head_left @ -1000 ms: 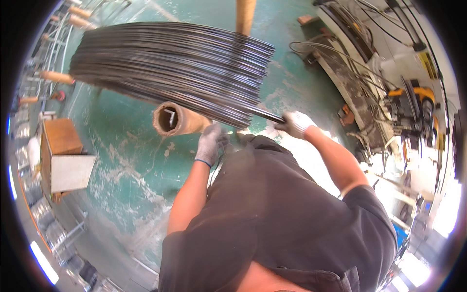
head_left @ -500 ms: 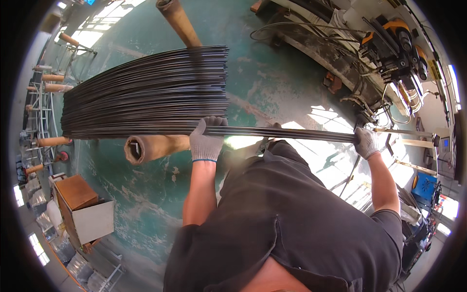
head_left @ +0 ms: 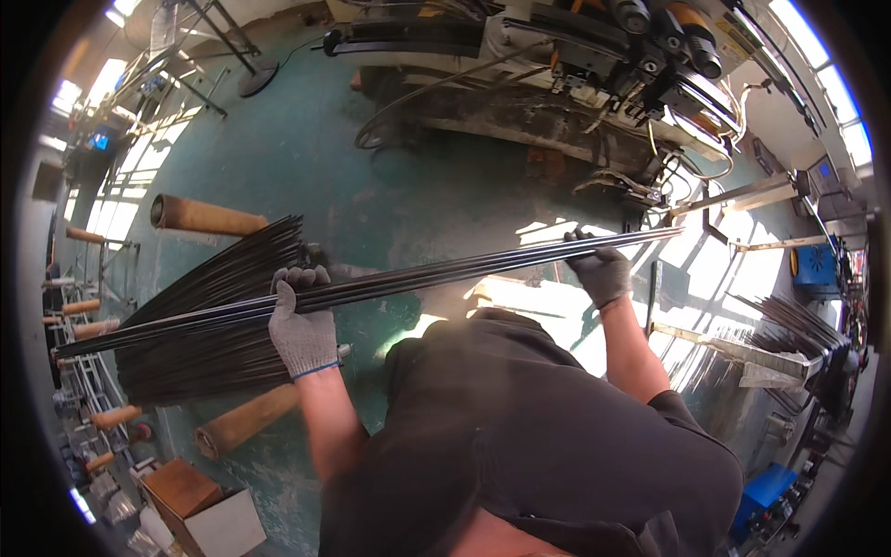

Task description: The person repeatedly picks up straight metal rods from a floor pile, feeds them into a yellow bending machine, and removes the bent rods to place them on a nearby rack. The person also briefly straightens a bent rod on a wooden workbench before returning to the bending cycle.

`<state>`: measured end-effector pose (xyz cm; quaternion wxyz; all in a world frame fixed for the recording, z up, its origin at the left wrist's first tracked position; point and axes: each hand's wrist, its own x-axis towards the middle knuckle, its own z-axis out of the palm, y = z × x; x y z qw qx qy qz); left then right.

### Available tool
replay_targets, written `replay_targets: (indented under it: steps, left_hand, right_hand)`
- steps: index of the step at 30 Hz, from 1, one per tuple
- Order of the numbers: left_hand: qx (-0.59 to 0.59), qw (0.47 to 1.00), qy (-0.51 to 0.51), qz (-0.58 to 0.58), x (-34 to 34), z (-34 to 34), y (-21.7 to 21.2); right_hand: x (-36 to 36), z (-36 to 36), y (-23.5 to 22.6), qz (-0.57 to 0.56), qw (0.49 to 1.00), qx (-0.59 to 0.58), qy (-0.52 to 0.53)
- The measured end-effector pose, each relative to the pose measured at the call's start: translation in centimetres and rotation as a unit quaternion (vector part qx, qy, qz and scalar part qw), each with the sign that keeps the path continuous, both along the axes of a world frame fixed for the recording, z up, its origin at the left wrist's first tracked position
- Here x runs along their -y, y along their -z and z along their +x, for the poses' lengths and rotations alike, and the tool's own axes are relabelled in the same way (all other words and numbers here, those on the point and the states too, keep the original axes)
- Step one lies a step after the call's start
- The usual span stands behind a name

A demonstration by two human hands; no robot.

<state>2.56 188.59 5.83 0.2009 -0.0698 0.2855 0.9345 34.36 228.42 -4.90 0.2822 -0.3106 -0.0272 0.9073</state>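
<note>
Head: one rod pile (head_left: pixel 200 367), edged by two large tubes (head_left: pixel 213 215) (head_left: pixel 243 422), is crossed by one bundle (head_left: pixel 436 276) gripped in two curled hands (head_left: pixel 306 330) (head_left: pixel 603 277).

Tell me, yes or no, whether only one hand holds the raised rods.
No, the left hand and the right hand both hold the raised rods, with a gap between them.

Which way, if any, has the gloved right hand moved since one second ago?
Yes, rightward: the gloved right hand, then near the right ends of the piled metal rods, is now well right of them.
</note>
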Motion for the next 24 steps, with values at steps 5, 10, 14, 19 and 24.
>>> replay_targets:
  steps: [5, 10, 14, 19, 24]
  left_hand:
    - [-0.051, 0.986, 0.156, 0.019, -12.8, -1.3, -2.6]
    - [-0.176, 0.966, 0.19, 0.02, -15.5, -11.0, -7.6]
    - [-0.217, 0.96, 0.175, 0.011, -16.8, -20.5, -8.2]
    - [-0.152, 0.97, 0.191, -0.014, -26.0, -28.2, -3.1]
    - [-0.09, 0.967, 0.24, 0.009, -37.1, -33.0, -0.2]
  right_hand:
    - [-2.2, -8.9, -1.4, -0.02, 0.999, 0.042, 0.028]
    - [-14.5, -6.6, -0.1, 0.081, 0.993, -0.013, 0.082]
    - [-22.0, -6.3, -3.4, 0.256, 0.947, 0.155, 0.117]
    - [-31.0, -9.2, -5.9, 0.246, 0.916, 0.256, 0.184]
    - [-37.4, -13.5, -7.5, 0.257, 0.912, 0.117, 0.297]
